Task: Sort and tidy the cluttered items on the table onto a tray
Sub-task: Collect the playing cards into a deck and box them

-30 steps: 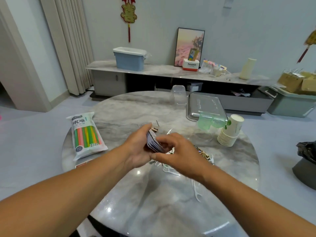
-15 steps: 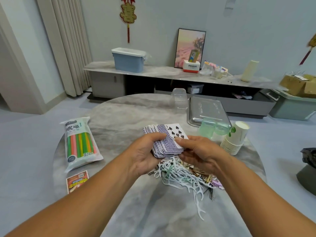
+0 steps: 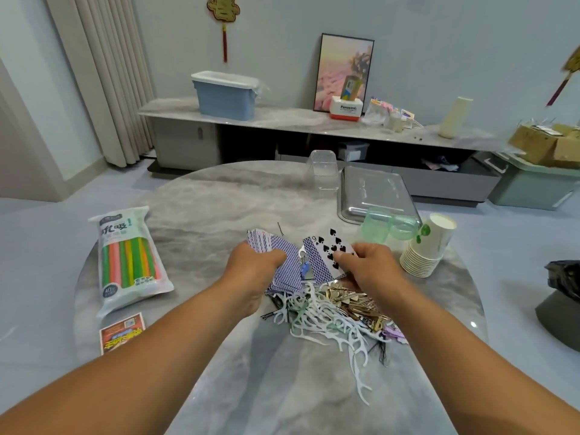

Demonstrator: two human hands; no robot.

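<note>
Near the table's (image 3: 201, 196) left edge a straw pack (image 3: 130, 262) is lying. At its middle, the left hand (image 3: 254, 265) is gripping fanned cards (image 3: 284, 265); the right hand (image 3: 365, 266) is pinching more, nine of spades (image 3: 334, 251) showing. The tray (image 3: 373, 191) is sitting at the far right edge.

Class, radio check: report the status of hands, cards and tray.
Left hand grips fanned blue-backed cards. Right hand pinches nine of spades. Metal tray bare, far right. Floss picks and clips heaped below hands.
</note>
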